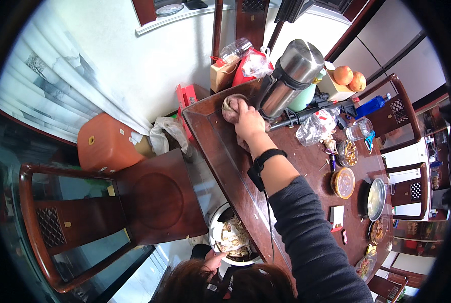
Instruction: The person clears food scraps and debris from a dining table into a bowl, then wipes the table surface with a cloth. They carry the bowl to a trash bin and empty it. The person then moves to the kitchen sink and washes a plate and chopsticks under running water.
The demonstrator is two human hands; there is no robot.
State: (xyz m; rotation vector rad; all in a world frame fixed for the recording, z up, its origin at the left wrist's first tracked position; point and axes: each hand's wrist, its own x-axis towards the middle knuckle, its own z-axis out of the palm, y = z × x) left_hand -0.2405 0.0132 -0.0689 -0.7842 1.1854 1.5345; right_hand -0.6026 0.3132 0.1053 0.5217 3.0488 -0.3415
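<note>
My right hand is closed on a crumpled pinkish-brown cloth, pressing it onto the dark wooden table near a far corner. A black band with a cable circles that wrist. Right beside the hand stands a large stainless-steel vacuum flask. Low in the view, my left hand grips the rim of a white bucket beneath the table's edge. Pale and brown scraps fill much of the bucket. My hair partly covers the left wrist.
Beyond the flask lie a black toy-like rifle, a plastic bottle and a blue bottle. A drinking glass, an ashtray with butts, a covered bowl and a metal dish stand rightward. A wooden chair is at left.
</note>
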